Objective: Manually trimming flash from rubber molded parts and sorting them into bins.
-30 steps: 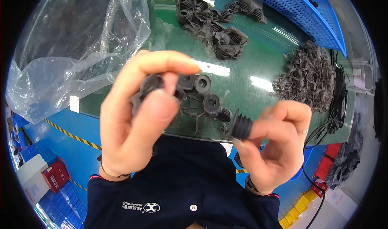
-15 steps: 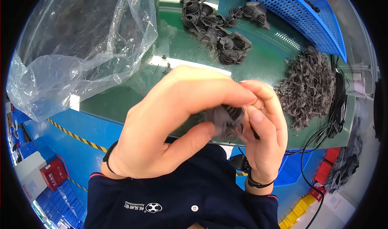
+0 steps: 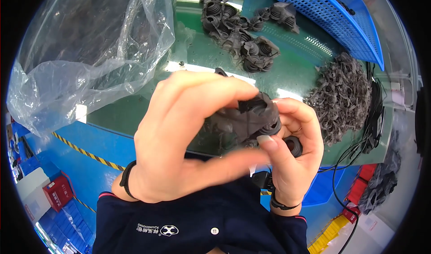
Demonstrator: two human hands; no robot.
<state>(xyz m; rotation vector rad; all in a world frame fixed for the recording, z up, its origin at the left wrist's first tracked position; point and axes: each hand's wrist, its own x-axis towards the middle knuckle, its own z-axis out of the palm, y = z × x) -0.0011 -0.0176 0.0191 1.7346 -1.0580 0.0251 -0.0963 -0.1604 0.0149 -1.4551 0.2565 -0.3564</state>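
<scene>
Fingers of the left hand [image 3: 179, 142] and right hand [image 3: 294, 151] pinch shut around a cluster of black ribbed rubber grommets [image 3: 251, 117], held above the green glossy table [image 3: 193, 61]. Palms hide most of it; its lower edge is blurred.

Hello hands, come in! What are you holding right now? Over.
Both hands, left hand and right hand, gripping one black rubber moulding above the green table. More black mouldings piled beyond. Nothing blocking.
</scene>
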